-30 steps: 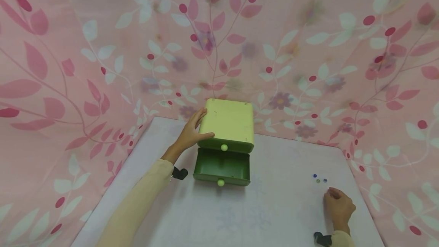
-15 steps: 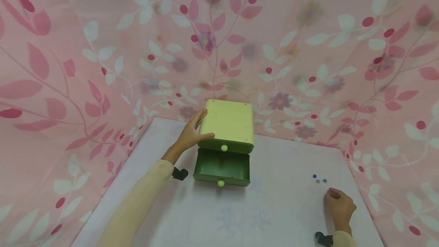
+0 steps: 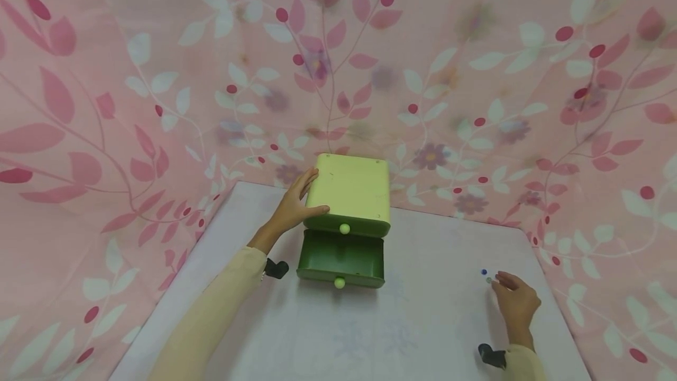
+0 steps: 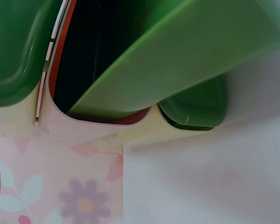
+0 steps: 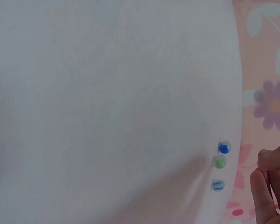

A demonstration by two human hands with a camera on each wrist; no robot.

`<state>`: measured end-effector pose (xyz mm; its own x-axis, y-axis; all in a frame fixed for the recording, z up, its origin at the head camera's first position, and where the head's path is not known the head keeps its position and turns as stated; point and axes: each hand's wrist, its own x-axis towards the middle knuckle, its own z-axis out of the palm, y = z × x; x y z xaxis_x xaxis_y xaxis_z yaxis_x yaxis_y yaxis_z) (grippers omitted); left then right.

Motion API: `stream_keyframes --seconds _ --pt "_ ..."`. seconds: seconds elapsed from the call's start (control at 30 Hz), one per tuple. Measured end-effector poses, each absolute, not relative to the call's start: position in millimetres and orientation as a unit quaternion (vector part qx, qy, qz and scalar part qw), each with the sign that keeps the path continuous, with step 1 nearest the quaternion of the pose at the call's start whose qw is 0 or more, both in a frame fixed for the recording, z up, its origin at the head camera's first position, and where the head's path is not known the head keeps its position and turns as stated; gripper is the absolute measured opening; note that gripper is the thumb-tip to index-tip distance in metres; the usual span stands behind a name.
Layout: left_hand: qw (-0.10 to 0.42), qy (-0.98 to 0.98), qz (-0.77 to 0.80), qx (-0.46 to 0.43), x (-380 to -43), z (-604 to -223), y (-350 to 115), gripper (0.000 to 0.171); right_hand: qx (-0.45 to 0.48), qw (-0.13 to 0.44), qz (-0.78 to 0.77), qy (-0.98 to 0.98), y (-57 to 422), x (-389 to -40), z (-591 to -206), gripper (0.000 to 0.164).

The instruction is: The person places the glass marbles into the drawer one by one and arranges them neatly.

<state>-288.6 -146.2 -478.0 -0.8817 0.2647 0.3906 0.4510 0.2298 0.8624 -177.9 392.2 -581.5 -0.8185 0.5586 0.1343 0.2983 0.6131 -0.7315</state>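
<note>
Cabinet [image 3: 348,187]: small, pale yellow-green top, standing on the white-covered table [image 3: 433,322] at the far side, left of centre. Upper drawer [image 3: 370,227]: dark green front, pushed in, light green knob [image 3: 345,229]. Middle drawer [image 3: 365,279]: pulled out toward the near side, its interior visible from the head, light green knob [image 3: 339,283].

Bottom drawer [image 4: 200,102]: seen in the left wrist view only, a dark gap along its edge; the same view gives a red inner edge [image 4: 61,51] around the middle opening.

Left hand [image 3: 293,207]: spread wide against the cabinet, thumb on the top near its front edge, fingers along the left side.

Marbles, three, on the table at right: one blue [image 5: 224,147], one green [image 5: 219,162], one clear with blue stripes [image 5: 218,185]. The right wrist view shows all three plainly; from the head, the fingertips largely cover the striped one.

Right hand [image 3: 517,301]: just beside the marbles, fingers loosely bent, narrow space between thumb and forefinger, nothing seen in the grip. Whether it touches the striped marble cannot be told.

Backdrop [image 3: 370,87]: pink cloth, printed leaves and flowers.
</note>
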Motion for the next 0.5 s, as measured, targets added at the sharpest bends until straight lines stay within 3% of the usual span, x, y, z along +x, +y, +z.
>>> stream_keyframes --seconds 0.13,0.5 --pt "0.083 -0.782 -0.575 -0.226 -289 -479 -147 0.108 -0.225 0.182 0.370 -0.883 380 -181 -573 0.029" --pt "0.085 -0.779 -0.577 -0.230 -289 -479 -146 0.109 -0.150 0.262 0.379 -0.875 354 -192 -555 0.023"
